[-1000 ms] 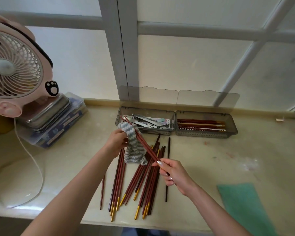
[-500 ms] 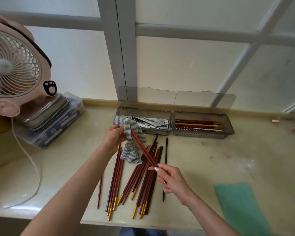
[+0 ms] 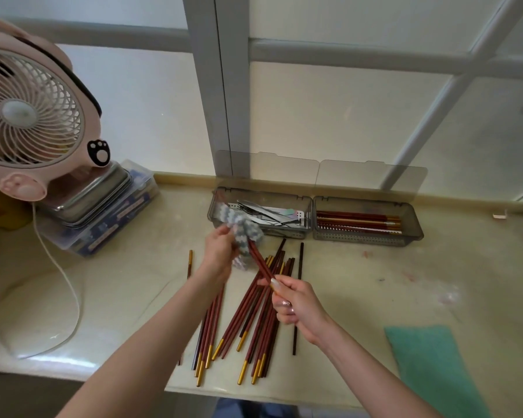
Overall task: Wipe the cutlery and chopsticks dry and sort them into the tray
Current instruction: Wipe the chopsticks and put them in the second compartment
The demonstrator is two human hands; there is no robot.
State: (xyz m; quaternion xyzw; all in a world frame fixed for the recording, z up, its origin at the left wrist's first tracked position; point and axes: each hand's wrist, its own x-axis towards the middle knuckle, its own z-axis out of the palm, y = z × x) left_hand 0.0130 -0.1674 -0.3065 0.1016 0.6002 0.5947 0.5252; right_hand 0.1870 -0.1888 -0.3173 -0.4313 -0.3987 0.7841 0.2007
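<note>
left hand (image 3: 219, 251) grips striped cloth (image 3: 244, 229) bunched round held chopsticks (image 3: 258, 262) | right hand (image 3: 296, 303) pinches their lower end | frame centre, above loose chopsticks (image 3: 248, 324) on worktop (image 3: 375, 282)

I see bare countertop (image 3: 360, 291) between the loose chopsticks (image 3: 254, 327) and the green cloth (image 3: 435, 366), a free lane up to the tray (image 3: 366, 239). On my left the fan (image 3: 34, 116), its cord (image 3: 70, 282) and stacked containers (image 3: 103, 212) crowd the way.
</note>
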